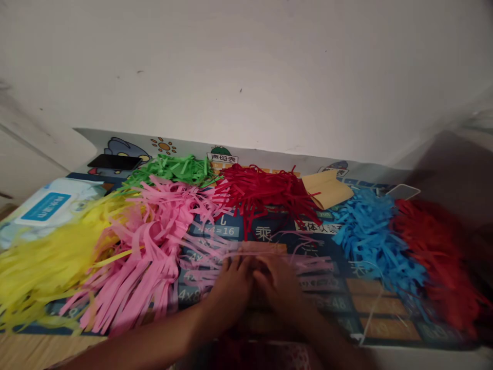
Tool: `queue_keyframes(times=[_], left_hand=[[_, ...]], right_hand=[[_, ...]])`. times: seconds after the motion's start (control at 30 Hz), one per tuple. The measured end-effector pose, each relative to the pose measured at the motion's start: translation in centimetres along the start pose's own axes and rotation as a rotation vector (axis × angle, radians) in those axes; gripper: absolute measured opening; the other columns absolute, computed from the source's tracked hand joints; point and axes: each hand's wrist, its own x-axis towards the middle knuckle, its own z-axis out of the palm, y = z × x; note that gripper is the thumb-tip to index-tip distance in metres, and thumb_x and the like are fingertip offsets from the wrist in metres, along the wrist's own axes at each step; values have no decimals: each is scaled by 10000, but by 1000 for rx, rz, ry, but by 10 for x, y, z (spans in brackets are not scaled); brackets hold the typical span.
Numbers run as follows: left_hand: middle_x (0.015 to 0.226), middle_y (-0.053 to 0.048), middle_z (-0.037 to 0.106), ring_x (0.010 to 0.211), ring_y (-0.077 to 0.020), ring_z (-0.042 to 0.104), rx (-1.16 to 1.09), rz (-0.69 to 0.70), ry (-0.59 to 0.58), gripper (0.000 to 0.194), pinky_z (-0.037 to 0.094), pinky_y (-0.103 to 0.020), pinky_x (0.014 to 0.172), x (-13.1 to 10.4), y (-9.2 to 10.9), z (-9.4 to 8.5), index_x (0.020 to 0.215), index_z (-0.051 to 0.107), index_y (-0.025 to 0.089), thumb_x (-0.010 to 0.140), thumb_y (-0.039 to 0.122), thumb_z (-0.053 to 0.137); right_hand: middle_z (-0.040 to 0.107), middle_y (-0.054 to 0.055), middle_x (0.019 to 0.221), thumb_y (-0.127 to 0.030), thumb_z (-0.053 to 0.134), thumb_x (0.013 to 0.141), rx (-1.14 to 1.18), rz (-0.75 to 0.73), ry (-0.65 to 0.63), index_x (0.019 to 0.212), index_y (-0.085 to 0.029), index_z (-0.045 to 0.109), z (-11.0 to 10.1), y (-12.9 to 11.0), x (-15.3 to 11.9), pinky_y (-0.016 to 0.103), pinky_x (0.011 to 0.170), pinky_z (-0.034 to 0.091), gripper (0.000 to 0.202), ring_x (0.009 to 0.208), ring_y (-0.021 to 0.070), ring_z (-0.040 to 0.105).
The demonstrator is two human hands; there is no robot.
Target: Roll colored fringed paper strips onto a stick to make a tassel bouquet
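Both hands work side by side at the middle of a pale pink fringed tissue paper (208, 257), whose cut strips spread out to the left and right over the mat. My left hand (235, 275) has its fingers bent over the paper's uncut middle band. Close beside it, my right hand (275, 275) is curled on the same band, thumb and fingers drawn together; motion blurs it a little. The fingertips partly hide the paper between them. Left of my hands lies a heap of pink paper tassels (154, 246).
Yellow tassels (65, 252) and a wipes pack (46, 205) lie left. Behind are green tassels (177, 170), a phone (114, 162), dark red tassels (265, 187) and a tan paper piece (327, 188). Blue tassels (377, 231) and red tassels (439, 262) lie right on the printed mat (331, 329).
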Motion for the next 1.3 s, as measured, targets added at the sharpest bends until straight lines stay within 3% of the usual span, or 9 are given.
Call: queue_keyframes(times=[0.13,0.27,0.37,0.5,0.6,0.7,0.87,1.03,1.3], left_hand=[[1441,-194,464,1292,-389,448,-11,-144,-11,531,381,-559,1007,-7,-10,-7,1398,469,150,889,284,545],[1379,-176,541,1230,-350,528,36,-258,-24,434,385,-530,1006,-24,-35,-23,1299,581,146,870,160,525],[1310,-146,611,1232,-338,524,65,-280,70,392,318,-542,1045,-31,-43,-42,1233,632,180,844,189,575],[1247,-85,655,1202,-307,535,-54,-63,134,341,249,-530,1079,-21,-32,-46,1162,651,237,826,290,637],[943,-26,739,972,-238,636,-195,-13,76,153,311,-469,1022,-8,-31,-30,937,705,233,864,184,580],[865,-27,735,899,-226,642,-306,-69,153,111,370,-398,901,-4,-44,-21,857,711,222,866,207,602],[661,2,702,679,-171,642,-353,-213,113,347,375,-320,750,7,-60,-27,675,689,207,941,342,512],[738,-27,740,731,-213,669,-288,-313,85,212,385,-341,776,28,-67,-23,838,720,219,900,330,550],[689,-57,718,694,-247,668,-218,-371,23,255,414,-362,755,36,-71,-23,835,684,194,921,363,512]], right_hand=[[431,171,1450,-380,699,789,-42,-108,-134,1430,-134,375,2,10,-17,523,1087,341,759,1328,331,390],[561,119,1350,-212,594,865,-200,-205,-50,1322,-158,522,10,26,-18,474,1096,348,466,1273,266,477],[644,78,1246,-110,500,895,-253,-278,43,1168,-187,630,20,38,-13,417,1043,397,312,1205,211,545],[692,52,1161,-149,510,922,-210,-305,53,1069,-222,685,16,42,-7,420,955,423,240,1128,227,591],[727,51,1038,-226,536,936,-73,-230,19,1016,-249,714,0,39,-3,398,880,438,196,996,228,628],[738,46,920,-276,535,937,79,-79,-82,899,-235,734,-16,33,5,349,811,449,206,895,215,637],[733,12,786,-297,526,924,-112,211,-167,736,-216,700,-22,26,33,280,691,391,268,763,186,646],[736,33,788,-300,585,895,-208,282,-147,807,-209,700,-16,27,51,287,656,333,172,743,206,657],[689,-6,673,-353,597,901,-301,295,-117,759,-224,677,-10,37,48,286,656,295,208,651,187,624]])
